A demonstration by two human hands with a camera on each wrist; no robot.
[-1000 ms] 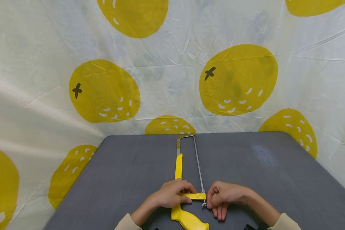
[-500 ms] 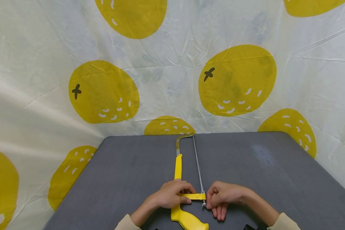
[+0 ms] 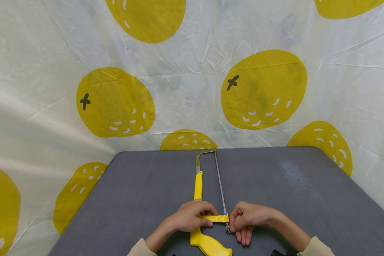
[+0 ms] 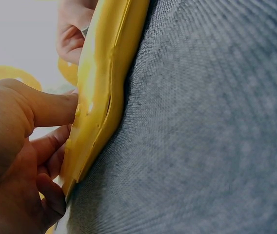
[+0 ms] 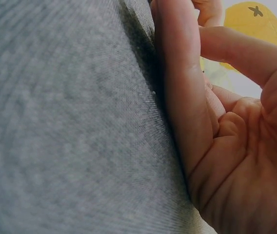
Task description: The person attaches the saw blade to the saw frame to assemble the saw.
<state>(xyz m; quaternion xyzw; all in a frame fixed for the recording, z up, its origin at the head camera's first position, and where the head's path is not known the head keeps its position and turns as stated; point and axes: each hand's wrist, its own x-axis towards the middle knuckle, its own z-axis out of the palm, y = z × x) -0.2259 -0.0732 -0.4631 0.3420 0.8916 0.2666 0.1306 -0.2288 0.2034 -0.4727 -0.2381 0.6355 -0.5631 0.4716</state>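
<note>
A yellow-handled hacksaw (image 3: 211, 244) lies flat on the grey surface, its metal bow pointing away from me. Along its right side runs the thin blade (image 3: 220, 181). My left hand (image 3: 193, 215) grips the yellow frame where the short crossbar (image 3: 218, 218) branches off; in the left wrist view its thumb (image 4: 55, 108) presses the yellow body. At the crossbar's right end, a small metal wing nut (image 3: 228, 228) sits on the threaded end. My right hand (image 3: 252, 215) pinches at it with thumb and index finger, while the lower fingers (image 5: 185, 83) extend along the surface.
The grey padded surface (image 3: 140, 192) stretches around the saw on both sides. A white cloth (image 3: 188, 99) printed with yellow fruit hangs behind it and along the sides. The saw's bow reaches nearly to the far edge.
The wing nut has turned to a different angle beside my right fingertips. Both hands and the hacksaw have stayed in nearly the same place.
</note>
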